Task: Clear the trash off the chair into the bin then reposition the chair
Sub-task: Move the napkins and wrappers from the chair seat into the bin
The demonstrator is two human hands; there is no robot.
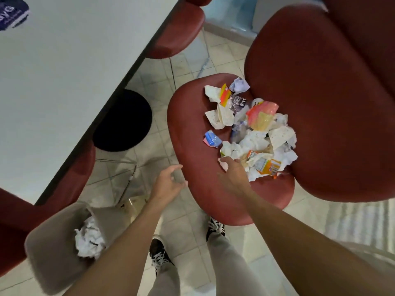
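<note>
Red chair [192,133], backrest away from table [64,82]

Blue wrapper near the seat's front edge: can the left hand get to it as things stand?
Probably yes. The blue wrapper lies alone on bare seat, apart from the pile, and the left hand hovers open just off the seat edge with nothing between.

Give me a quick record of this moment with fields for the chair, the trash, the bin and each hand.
chair: red padded chair, seat facing the person
trash: heap of crumpled paper and wrappers on the seat, towards the backrest
bin: beige bin on the floor at lower left, crumpled white paper inside
left hand: empty, fingers loose, off the seat's front edge
right hand: reaching into the heap's near edge; grip unclear
</note>
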